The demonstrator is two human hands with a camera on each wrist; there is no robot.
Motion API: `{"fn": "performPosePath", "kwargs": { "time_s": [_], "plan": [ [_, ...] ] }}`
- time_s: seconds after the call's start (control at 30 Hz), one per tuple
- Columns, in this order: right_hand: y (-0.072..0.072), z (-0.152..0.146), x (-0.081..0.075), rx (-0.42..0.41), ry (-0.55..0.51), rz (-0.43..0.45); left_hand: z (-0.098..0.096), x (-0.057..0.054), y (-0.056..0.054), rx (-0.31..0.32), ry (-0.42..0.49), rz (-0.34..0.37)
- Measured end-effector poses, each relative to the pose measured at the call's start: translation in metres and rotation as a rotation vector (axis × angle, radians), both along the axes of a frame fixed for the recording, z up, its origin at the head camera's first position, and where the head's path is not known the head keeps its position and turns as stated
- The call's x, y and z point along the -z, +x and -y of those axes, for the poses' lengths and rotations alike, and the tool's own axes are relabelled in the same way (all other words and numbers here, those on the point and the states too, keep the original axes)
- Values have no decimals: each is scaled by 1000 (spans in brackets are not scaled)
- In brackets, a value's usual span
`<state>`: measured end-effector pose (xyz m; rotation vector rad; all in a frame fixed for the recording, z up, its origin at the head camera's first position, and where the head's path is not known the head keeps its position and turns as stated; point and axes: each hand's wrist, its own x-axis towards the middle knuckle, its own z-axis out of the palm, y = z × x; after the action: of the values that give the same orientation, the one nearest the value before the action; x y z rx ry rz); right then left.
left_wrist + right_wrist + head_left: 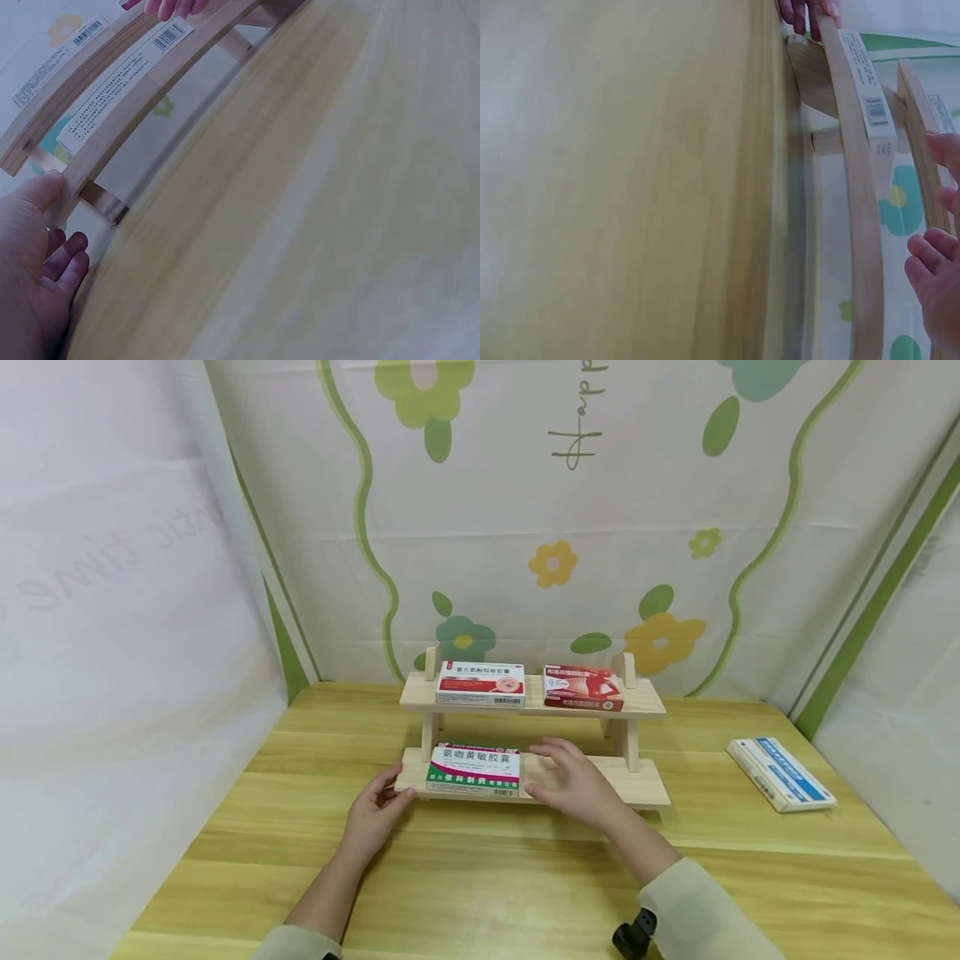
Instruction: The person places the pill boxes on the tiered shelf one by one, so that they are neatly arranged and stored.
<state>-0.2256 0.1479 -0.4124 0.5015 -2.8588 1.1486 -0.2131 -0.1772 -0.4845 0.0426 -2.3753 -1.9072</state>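
Observation:
A two-tier wooden rack (639, 781) stands on the table. My left hand (371, 818) grips the left end of its lower shelf, the thumb (46, 189) on top and the fingers lower down. On that shelf, towards the left, lies a white, green and magenta medicine box (474, 772). Just right of this box my right hand (576, 785) hovers over the shelf, fingers loosely bent and spread, holding nothing. The upper shelf carries a white and red medicine box (481, 683) on the left and a red medicine box (582, 687) on the right.
A white and blue medicine box (782, 775) lies on the wooden table (480, 877) to the right of the rack. Behind rises a flower-printed cloth (555, 510), with more cloth (112, 610) along the left side.

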Motion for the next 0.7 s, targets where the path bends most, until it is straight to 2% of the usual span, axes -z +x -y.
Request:
{"fn": "performPosePath", "kwargs": {
  "time_s": [0.47, 0.7],
  "plan": [
    [8, -43, -18, 59, -8, -75, 0, -3, 2, 11, 15, 3],
    [9, -72, -25, 76, -55, -123, 0, 0, 0, 1, 7, 19]
  ]
}}
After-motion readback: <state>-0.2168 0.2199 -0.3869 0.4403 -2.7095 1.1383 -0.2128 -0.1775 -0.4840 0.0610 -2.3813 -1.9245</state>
